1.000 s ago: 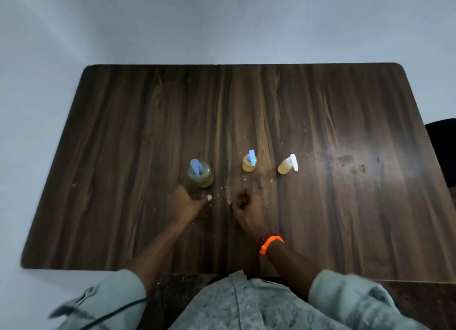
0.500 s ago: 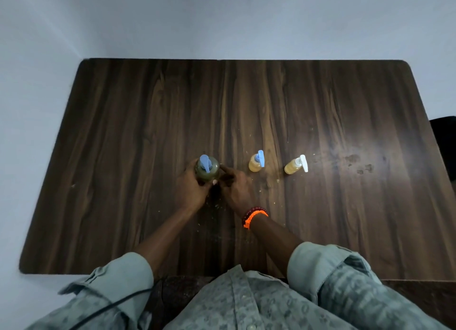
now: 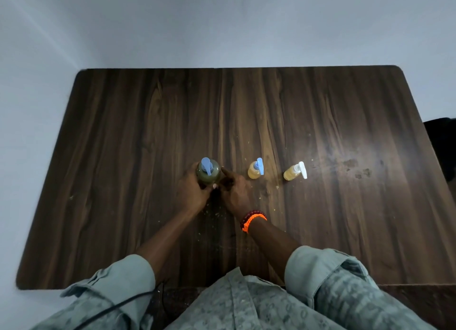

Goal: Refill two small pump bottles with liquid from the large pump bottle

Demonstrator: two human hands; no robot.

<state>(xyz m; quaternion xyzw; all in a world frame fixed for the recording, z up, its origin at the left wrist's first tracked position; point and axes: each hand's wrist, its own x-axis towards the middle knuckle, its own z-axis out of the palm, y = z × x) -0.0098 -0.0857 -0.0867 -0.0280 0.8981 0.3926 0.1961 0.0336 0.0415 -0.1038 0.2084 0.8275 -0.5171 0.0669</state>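
The large pump bottle (image 3: 208, 173) stands upright near the table's middle, with greenish liquid and a blue pump head. My left hand (image 3: 191, 191) wraps its left side and my right hand (image 3: 234, 192) presses against its right side. To the right stands a small bottle with a blue pump (image 3: 255, 169), holding amber liquid. Further right is a small bottle with a white pump (image 3: 293, 172), also amber. Both small bottles are upright and apart from my hands.
The dark wooden table (image 3: 123, 157) fills most of the view, its front edge close to my body. Crumbs and specks lie near my wrists. A stained patch (image 3: 357, 167) marks the right side. A dark object (image 3: 441, 142) sits past the right edge.
Both hands moved forward from the table surface and closed around the large pump bottle. The small bottles stayed in place.
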